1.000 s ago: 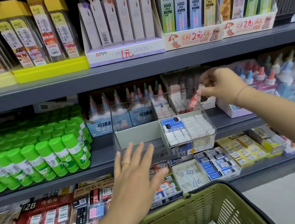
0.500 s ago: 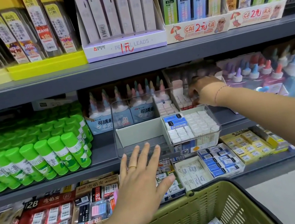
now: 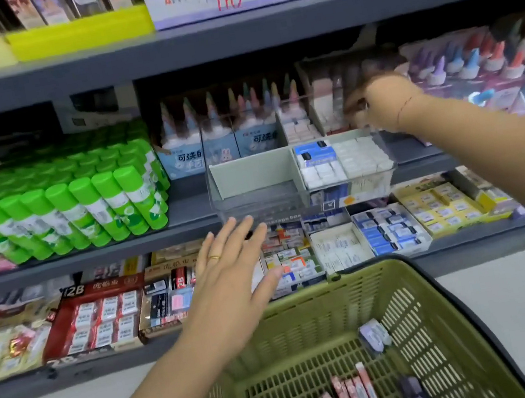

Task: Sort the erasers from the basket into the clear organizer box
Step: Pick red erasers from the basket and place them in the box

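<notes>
Head view. My left hand is open, fingers spread, near the front wall of the clear organizer box on the middle shelf. My right hand is over the box's rear right compartment; it is blurred, so I cannot tell its grip. White erasers fill the front right compartment. Loose erasers lie in the green basket below.
</notes>
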`<state>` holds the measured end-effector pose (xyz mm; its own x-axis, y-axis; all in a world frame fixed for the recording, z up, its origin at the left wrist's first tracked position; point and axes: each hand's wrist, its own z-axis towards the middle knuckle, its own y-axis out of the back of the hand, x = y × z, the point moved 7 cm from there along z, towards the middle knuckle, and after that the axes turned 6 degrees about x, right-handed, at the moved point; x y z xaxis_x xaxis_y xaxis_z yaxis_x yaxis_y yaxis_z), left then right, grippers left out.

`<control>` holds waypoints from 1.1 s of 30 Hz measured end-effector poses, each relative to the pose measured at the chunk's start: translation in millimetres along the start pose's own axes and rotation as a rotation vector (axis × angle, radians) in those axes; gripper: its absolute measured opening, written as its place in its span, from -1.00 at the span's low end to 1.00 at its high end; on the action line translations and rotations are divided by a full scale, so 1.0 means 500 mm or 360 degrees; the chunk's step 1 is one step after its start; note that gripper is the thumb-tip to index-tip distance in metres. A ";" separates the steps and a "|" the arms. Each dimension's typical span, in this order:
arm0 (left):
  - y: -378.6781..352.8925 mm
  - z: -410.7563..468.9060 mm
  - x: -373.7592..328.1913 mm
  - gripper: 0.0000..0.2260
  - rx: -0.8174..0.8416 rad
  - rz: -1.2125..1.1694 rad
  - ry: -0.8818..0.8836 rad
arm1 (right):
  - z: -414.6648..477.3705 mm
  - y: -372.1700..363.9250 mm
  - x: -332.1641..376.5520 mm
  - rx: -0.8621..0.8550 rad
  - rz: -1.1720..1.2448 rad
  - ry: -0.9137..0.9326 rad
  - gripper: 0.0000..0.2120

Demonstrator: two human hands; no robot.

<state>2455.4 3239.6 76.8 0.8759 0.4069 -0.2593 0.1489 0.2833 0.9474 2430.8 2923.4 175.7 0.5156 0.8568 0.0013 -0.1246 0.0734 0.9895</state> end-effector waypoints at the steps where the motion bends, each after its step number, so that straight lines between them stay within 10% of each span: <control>1: -0.005 -0.024 0.020 -0.39 -0.0024 -0.0019 0.0038 | -0.033 0.003 0.000 -0.0196 0.0185 -0.0016 -0.74; 4: -0.046 -0.108 0.105 -0.40 0.0016 0.0062 0.0287 | -0.201 -0.039 0.047 -0.0874 0.0875 0.0000 -0.87; 6: -0.092 -0.170 0.169 -0.41 0.0135 0.0154 0.0538 | -0.315 -0.143 0.130 -0.0813 0.1103 0.0069 -0.92; 10: -0.191 -0.277 0.242 -0.37 0.0403 0.0124 0.0985 | -0.485 -0.444 0.248 0.0088 0.1000 -0.0038 -0.90; 13: -0.250 -0.317 0.237 -0.33 0.0454 -0.0244 0.1144 | -0.580 -0.647 0.235 0.0973 0.0937 -0.0499 -0.39; 17: -0.254 -0.329 0.235 -0.35 0.0236 -0.0264 0.1164 | -0.622 -0.749 0.254 0.1413 0.0895 -0.0664 -0.01; 25: -0.264 -0.339 0.230 -0.35 0.0183 -0.0207 0.1109 | -0.642 -0.812 0.314 0.1369 0.0352 -0.0563 -0.08; 33: -0.262 -0.345 0.236 -0.36 0.0168 -0.0176 0.1126 | -0.651 -0.846 0.325 0.1178 0.0618 -0.0681 -0.35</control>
<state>2459.9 3400.2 -110.4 0.3519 0.8554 -0.3801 0.2941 0.2844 0.9125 2291.3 3197.8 -289.8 0.8374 0.4818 0.2581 0.1419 -0.6477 0.7486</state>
